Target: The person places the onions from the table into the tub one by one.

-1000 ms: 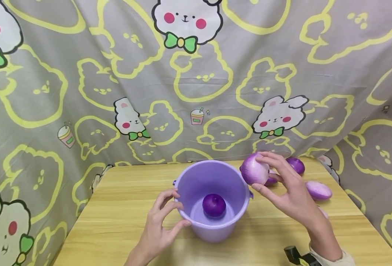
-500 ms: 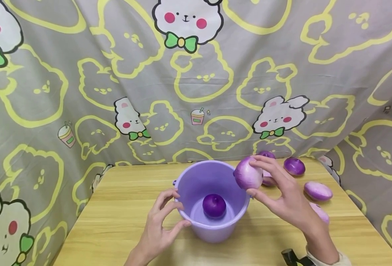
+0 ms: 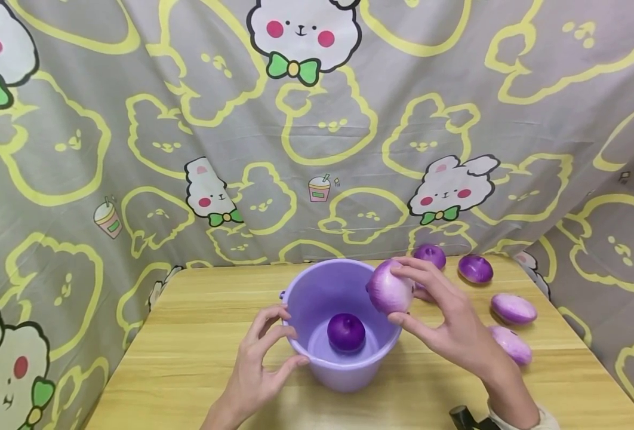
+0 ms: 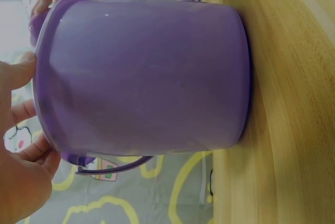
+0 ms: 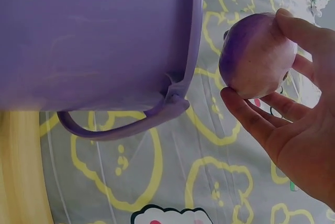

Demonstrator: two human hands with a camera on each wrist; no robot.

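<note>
A purple bucket stands upright on the wooden table, with a dark purple onion lying at its bottom. My left hand holds the bucket's rim at the near left, fingers bent and thumb against the edge; the left wrist view shows the same fingertips at the rim. Above the bucket's right edge, my right hand pinches a purple-and-white onion between thumb and fingers. The right wrist view shows that onion held apart from the bucket, beyond its rim.
At the table's right lie several more onions: a dark one at the back, another beside it, and two paler ones nearer. A patterned curtain hangs behind the table. The bucket's handle hangs down.
My right hand has moved left with the pale onion, from right of the bucket to over its right rim, uncovering onions behind it. My left hand and the bucket have stayed put.
</note>
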